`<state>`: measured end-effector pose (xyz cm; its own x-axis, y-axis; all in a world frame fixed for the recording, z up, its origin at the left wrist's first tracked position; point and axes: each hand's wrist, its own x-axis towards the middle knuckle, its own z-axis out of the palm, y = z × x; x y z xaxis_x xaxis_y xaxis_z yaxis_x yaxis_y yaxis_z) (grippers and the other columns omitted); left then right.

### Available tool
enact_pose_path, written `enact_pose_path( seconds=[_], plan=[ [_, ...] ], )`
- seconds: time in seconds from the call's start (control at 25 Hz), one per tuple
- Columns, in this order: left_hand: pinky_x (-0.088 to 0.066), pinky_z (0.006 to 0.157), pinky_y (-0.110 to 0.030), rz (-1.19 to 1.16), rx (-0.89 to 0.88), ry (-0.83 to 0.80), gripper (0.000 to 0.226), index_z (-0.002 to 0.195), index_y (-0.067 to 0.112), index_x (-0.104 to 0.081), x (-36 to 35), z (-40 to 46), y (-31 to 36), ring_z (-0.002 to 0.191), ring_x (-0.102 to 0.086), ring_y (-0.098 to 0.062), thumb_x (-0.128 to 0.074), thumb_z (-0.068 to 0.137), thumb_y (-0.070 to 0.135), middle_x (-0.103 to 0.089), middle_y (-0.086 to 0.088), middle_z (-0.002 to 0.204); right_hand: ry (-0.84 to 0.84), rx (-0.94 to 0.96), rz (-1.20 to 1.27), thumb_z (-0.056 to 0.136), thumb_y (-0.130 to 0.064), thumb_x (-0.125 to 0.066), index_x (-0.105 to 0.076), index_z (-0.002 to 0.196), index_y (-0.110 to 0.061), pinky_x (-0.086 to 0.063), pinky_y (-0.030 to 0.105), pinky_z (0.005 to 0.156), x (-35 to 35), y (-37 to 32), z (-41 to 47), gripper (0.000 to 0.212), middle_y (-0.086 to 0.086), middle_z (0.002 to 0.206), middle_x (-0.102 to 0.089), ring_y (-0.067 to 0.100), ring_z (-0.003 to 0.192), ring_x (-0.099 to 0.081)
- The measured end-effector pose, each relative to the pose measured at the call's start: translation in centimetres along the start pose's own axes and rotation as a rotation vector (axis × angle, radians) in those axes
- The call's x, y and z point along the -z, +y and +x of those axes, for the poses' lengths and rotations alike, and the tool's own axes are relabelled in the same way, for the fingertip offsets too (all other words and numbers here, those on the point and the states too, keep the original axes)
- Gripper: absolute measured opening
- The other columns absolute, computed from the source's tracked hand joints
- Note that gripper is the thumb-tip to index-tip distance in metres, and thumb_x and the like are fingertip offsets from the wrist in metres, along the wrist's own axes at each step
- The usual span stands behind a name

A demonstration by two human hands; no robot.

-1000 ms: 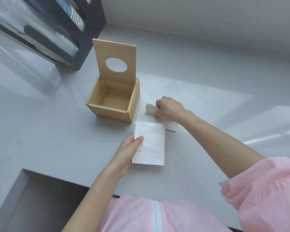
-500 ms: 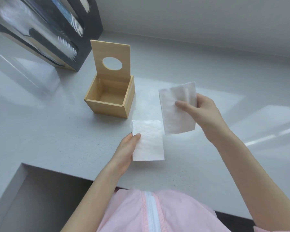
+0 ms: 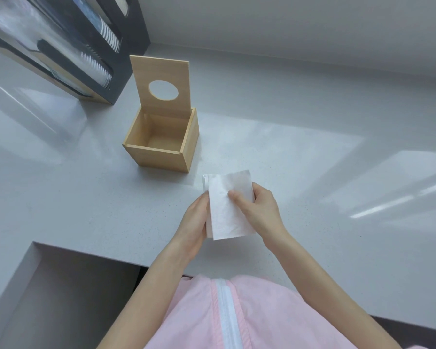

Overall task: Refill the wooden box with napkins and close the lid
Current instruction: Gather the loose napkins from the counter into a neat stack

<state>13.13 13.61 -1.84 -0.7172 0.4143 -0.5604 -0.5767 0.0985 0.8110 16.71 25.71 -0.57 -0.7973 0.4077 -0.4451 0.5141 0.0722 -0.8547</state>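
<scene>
Cup dispenser (image 3: 68, 46) far left. Wooden box (image 3: 161, 144) empty on the counter (image 3: 61, 197), lid (image 3: 161, 84) upright. Left hand (image 3: 194, 222) and right hand (image 3: 259, 210) pinch the napkins (image 3: 227, 210) between them — stacked, held near the box.

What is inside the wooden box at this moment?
The wooden box shows only bare wood, no napkins; its near wall hides the front strip of the floor. Its lid stands open. The napkins are held between the left hand and right hand.
</scene>
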Motion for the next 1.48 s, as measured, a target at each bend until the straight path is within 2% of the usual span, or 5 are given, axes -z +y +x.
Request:
enact_pose_path(
  seconds=[0.24,0.56,0.72,0.92,1.48],
  plan=[
    [-0.05,0.09,-0.034,-0.016,0.049,-0.023,0.039,0.113,0.019,-0.063,0.0,0.3,-0.2,0.101,-0.067,-0.016,-0.033,0.098,0.038,-0.071,-0.003,0.111,0.081,0.002,-0.059,0.087,-0.022,-0.057,-0.063,0.097,-0.002,-0.049,0.033,0.07,-0.8,0.5,0.0,0.024,0.013,0.095,-0.07,0.028,0.089,-0.064],
    [-0.05,0.075,-0.027,0.08,0.023,0.053,0.029,0.123,0.01,-0.054,0.0,0.1,-0.4,0.101,-0.063,-0.021,-0.044,0.096,0.015,-0.065,-0.008,0.115,0.038,0.023,-0.125,0.088,-0.029,-0.057,-0.059,0.089,-0.012,-0.045,0.026,0.066,-0.2,0.7,0.4,0.017,-0.003,0.081,-0.061,0.017,0.08,-0.057],
    [-0.051,0.079,-0.029,-0.044,0.008,0.059,0.025,0.118,0.011,-0.055,0.5,0.1,-0.1,0.093,-0.064,-0.017,-0.043,0.096,0.012,-0.065,-0.005,0.109,0.077,-0.054,0.068,0.089,-0.033,-0.057,-0.056,0.104,-0.02,-0.046,0.032,0.089,1.8,1.2,0.8,0.019,-0.009,0.096,-0.059,0.014,0.099,-0.057],
    [-0.055,0.073,-0.027,-0.177,-0.015,0.004,0.022,0.113,0.013,-0.058,0.8,0.2,0.2,0.08,-0.069,-0.012,-0.046,0.094,0.013,-0.07,-0.001,0.099,-0.25,-0.211,0.087,0.087,-0.04,-0.058,-0.052,0.126,-0.015,-0.049,0.028,0.091,2.4,2.0,0.2,0.047,0.002,0.12,-0.063,0.017,0.109,-0.061],
    [-0.056,0.072,-0.02,-0.147,-0.064,0.028,0.009,0.098,0.015,-0.057,5.2,-0.3,1.8,0.082,-0.065,-0.011,-0.052,0.091,0.017,-0.066,0.002,0.092,-0.275,-0.132,0.174,0.088,-0.017,-0.06,-0.059,0.108,-0.007,-0.053,0.029,0.092,-0.1,1.1,0.2,0.022,0.008,0.108,-0.066,0.021,0.102,-0.065]
  ],
)
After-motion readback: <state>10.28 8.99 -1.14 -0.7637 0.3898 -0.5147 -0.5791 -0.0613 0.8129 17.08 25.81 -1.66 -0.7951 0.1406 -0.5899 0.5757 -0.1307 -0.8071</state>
